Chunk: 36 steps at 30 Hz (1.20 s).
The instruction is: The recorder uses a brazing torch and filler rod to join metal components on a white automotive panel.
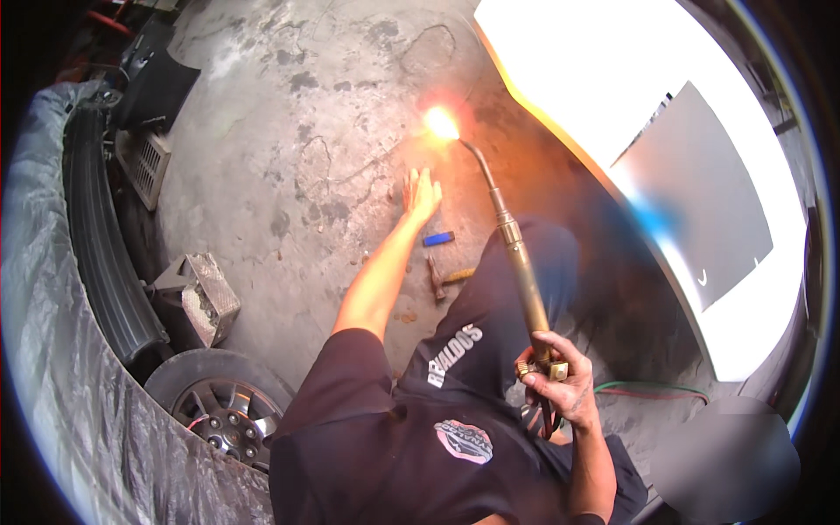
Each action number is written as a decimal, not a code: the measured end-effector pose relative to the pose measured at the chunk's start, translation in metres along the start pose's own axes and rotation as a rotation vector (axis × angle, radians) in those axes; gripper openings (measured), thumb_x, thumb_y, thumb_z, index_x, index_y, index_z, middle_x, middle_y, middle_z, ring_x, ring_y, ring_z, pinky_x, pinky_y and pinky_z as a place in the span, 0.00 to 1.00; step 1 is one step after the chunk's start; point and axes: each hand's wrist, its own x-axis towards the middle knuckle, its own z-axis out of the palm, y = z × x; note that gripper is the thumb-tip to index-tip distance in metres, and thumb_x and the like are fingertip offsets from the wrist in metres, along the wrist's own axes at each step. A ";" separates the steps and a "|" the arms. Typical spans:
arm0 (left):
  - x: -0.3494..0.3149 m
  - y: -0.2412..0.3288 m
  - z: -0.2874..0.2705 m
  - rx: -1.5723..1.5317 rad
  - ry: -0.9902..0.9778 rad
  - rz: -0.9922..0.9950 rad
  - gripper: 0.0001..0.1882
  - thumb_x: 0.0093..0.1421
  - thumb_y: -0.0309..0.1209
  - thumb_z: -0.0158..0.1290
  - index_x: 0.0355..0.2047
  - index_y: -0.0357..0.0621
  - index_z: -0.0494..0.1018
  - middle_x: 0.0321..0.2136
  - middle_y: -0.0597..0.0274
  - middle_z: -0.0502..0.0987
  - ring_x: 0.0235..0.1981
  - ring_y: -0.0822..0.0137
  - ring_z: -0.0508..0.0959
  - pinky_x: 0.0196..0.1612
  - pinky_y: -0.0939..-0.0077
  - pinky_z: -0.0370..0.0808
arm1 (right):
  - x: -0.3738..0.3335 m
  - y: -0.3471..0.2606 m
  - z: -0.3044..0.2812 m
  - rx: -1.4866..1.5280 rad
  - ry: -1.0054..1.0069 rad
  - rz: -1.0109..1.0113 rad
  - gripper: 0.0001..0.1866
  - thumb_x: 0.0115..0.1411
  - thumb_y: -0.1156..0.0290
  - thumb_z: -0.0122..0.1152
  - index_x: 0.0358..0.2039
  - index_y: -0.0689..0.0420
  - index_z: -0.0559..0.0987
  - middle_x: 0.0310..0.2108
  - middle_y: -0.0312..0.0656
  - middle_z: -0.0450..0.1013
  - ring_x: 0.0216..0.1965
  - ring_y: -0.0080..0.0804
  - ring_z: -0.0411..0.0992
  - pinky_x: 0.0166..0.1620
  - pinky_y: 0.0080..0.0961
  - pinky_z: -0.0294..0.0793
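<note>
A long brass gas torch [522, 278] with a thin bent tip is gripped at its valve end by my right hand [564, 381]. From the tip burns a bright orange-white flame [442, 123], with a red glow around it. My left hand [422, 199] reaches forward over the floor just short of the flame, its fingers stretched out and holding nothing that I can see. Beneath my left forearm's right side, a blue block-shaped object [438, 238] lies on the concrete. Close by it rests a hammer [437, 278] with a yellow handle, partly hidden by my leg.
At right stands a large white panel [577, 74] with a grey patch [713, 192]. Red and green hoses [652, 390] trail across the floor. Left are a wheel [229, 407], a metal box [210, 302], a long black ribbed part [101, 236] and plastic sheeting [52, 350].
</note>
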 end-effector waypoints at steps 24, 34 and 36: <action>-0.151 -0.212 -0.069 0.377 0.074 0.010 0.07 0.55 0.26 0.56 0.34 0.43 0.80 0.42 0.50 0.76 0.47 0.44 0.76 0.47 0.48 0.77 | 0.045 -0.001 0.021 -0.106 -0.111 -0.128 0.10 0.62 0.69 0.65 0.37 0.63 0.77 0.46 0.52 0.75 0.28 0.30 0.78 0.28 0.25 0.80; -0.107 -0.110 -0.024 0.029 0.144 0.122 0.18 0.54 0.28 0.60 0.47 0.42 0.79 0.41 0.49 0.78 0.48 0.46 0.77 0.51 0.51 0.76 | 0.041 0.003 0.023 0.044 -0.096 -0.087 0.08 0.68 0.70 0.61 0.37 0.61 0.73 0.46 0.54 0.74 0.24 0.26 0.76 0.26 0.24 0.77; -0.086 -0.054 -0.005 -0.031 0.131 0.094 0.16 0.54 0.28 0.60 0.45 0.42 0.79 0.41 0.47 0.78 0.47 0.45 0.77 0.50 0.50 0.76 | 0.038 0.010 0.017 0.066 -0.084 -0.118 0.15 0.66 0.67 0.64 0.49 0.63 0.77 0.46 0.55 0.75 0.25 0.27 0.76 0.27 0.23 0.77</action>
